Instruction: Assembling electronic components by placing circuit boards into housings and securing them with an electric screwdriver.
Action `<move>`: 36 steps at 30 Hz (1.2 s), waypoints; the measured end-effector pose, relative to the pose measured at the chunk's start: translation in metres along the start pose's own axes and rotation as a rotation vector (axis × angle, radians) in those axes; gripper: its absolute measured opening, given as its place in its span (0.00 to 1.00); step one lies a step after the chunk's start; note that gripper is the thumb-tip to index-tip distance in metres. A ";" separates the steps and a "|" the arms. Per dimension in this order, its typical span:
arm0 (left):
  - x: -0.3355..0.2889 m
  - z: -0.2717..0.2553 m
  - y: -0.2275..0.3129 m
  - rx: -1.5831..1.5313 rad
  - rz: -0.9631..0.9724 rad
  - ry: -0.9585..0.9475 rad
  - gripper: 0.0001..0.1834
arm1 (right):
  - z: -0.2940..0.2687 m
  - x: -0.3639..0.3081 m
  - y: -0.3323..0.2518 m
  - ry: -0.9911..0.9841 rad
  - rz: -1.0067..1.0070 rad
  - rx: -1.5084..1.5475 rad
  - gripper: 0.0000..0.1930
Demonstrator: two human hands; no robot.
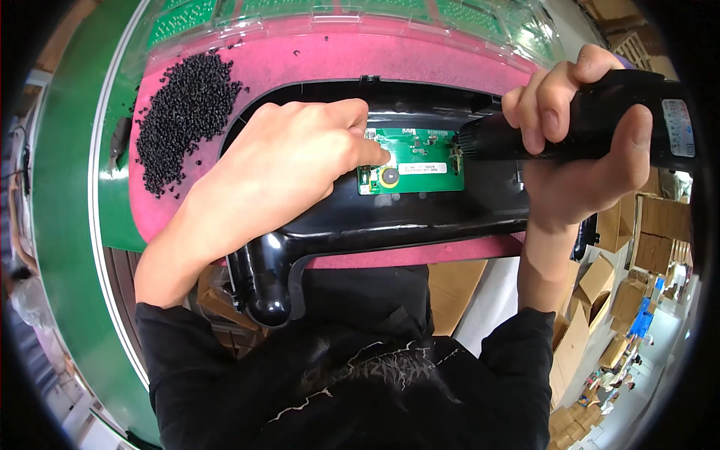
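A green circuit board (420,156), bearing a white label and a round black part, lies inside a long glossy black plastic shell (390,219). My left hand (300,154) reaches over the shell's left side with fingers bent, one fingertip pressing on the board's left part; its thumb is hidden. Wrapped in my right hand (570,142) is a black electric screwdriver (637,112) with a pale label on its rear end. Its ridged nose points at the board's right edge; the tip itself is hard to make out.
A heap of small black screws (184,112) lies on the pink mat (285,67), left of the shell. Clear plastic trays (345,21) with green boards stand along the far edge. A small dark object (121,139) rests on the green table (64,187). Cardboard boxes (652,232) stand at right.
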State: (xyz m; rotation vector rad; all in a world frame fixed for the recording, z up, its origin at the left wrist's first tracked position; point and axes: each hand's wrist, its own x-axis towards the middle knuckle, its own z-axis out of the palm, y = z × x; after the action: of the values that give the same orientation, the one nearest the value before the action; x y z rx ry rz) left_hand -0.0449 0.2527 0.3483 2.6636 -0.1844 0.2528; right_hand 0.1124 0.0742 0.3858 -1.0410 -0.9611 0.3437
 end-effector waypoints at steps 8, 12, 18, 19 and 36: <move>0.002 -0.001 -0.001 0.013 -0.018 -0.025 0.24 | -0.002 0.004 0.010 -0.064 0.058 0.035 0.28; 0.001 -0.002 -0.001 -0.001 -0.009 -0.035 0.25 | 0.000 0.000 0.008 -0.004 0.037 -0.013 0.30; 0.004 0.002 -0.002 -0.069 0.043 0.157 0.22 | 0.018 -0.010 -0.008 0.022 -0.070 0.232 0.31; 0.008 0.003 -0.002 -0.202 0.053 0.199 0.20 | 0.026 -0.011 -0.021 0.078 -0.056 0.294 0.30; 0.009 -0.001 -0.002 -0.349 0.185 0.383 0.20 | 0.056 0.009 -0.031 0.127 -0.046 0.466 0.26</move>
State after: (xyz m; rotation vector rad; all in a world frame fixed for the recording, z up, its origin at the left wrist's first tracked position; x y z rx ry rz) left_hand -0.0361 0.2546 0.3503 2.2058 -0.3191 0.7134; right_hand 0.0669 0.0970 0.4255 -0.6068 -0.7413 0.4336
